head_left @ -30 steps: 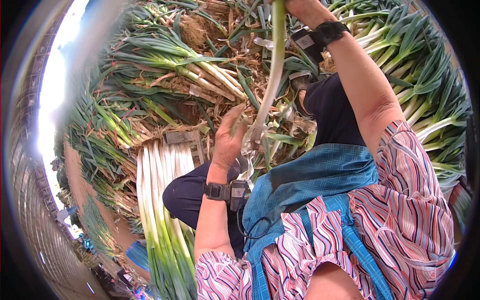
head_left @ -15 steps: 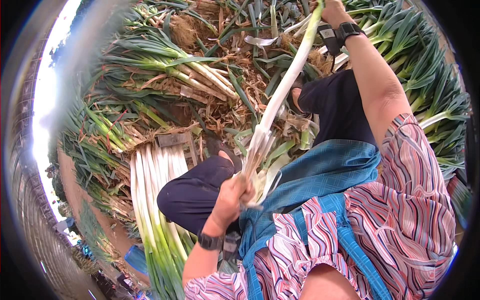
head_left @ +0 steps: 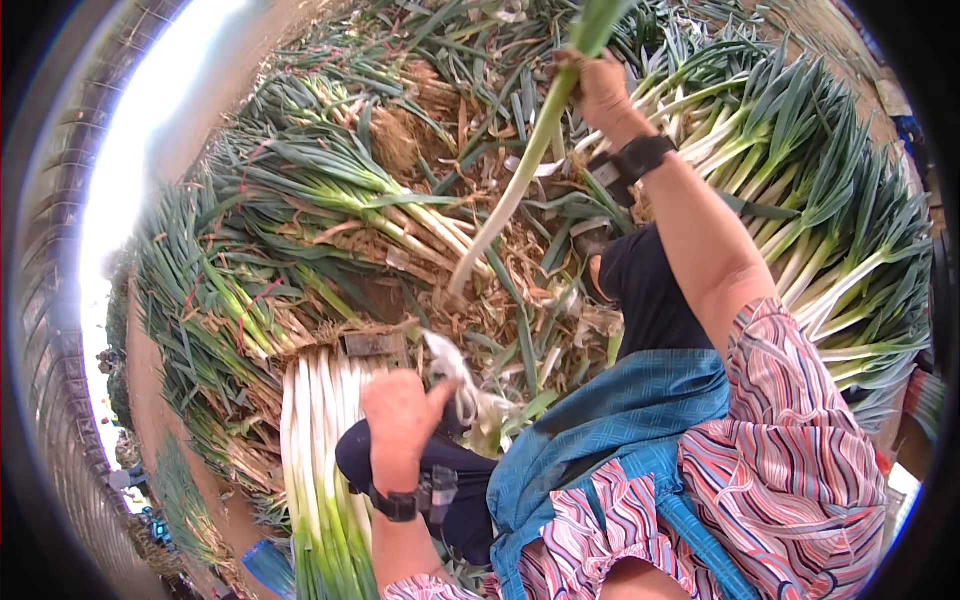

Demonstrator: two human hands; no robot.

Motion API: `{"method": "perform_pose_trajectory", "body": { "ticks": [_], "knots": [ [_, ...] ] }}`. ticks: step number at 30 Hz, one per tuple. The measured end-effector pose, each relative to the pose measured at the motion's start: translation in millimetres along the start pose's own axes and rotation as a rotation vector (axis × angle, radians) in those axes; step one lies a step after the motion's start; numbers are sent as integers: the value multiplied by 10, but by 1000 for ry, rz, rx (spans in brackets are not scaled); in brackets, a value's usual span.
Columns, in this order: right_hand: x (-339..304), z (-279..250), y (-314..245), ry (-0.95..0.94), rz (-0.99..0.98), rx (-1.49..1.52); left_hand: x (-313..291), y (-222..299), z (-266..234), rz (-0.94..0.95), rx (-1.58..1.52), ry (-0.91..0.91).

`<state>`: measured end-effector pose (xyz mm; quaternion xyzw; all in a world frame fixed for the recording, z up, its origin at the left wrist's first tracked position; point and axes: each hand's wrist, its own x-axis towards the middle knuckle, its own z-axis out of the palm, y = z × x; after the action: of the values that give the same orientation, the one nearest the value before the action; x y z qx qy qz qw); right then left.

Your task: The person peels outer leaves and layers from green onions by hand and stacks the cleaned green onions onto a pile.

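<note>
My right hand (head_left: 603,92) is wrapped round a leek (head_left: 520,180) at its green upper part, well out in front of me. The leek's white stem hangs down and to the left, its root end over the littered ground. My left hand (head_left: 398,405) is above my left knee, thumb spread apart and the other fingers partly hidden. Just beyond the thumb are pale peeled leek skins (head_left: 465,385), which seem loose from the hand. Next to my left hand lies a row of clean white leeks (head_left: 318,420), green ends toward me.
Untrimmed leeks (head_left: 220,300) with dry roots are heaped at the left, and bundles (head_left: 350,190) lie ahead. Many leeks (head_left: 800,220) fan out along the right. A small wooden block (head_left: 375,345) sits at the white row's far end. Dry leaf scraps (head_left: 520,270) cover the ground between.
The leek has swung away from my left hand, its lower end now farther off and to the left. My left hand has moved left, away from the peeled skins it was gripping.
</note>
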<state>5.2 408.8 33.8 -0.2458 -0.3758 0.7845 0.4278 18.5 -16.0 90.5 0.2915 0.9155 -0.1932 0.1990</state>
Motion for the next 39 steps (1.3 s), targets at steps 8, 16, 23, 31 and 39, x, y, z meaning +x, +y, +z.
{"method": "perform_pose_trajectory", "body": {
  "ticks": [8,16,23,31,39],
  "knots": [
    [-1521,1058,683,-972,-611,-547,899,150,-942,378,-1409,771],
    [-1127,142,1245,-1453,-115,-1369,43,-1580,-145,314,-2472,803],
    [-1600,880,1351,-1434,-551,-978,-1395,-2271,530,301,-2307,1140],
    [-2443,2337,1498,-1438,-1056,-813,-2860,-2416,1591,-103,-2589,893],
    [-3017,2502,2291,-1646,-970,-988,-3004,-1984,1479,-837,-1198,643]
  ]
}}
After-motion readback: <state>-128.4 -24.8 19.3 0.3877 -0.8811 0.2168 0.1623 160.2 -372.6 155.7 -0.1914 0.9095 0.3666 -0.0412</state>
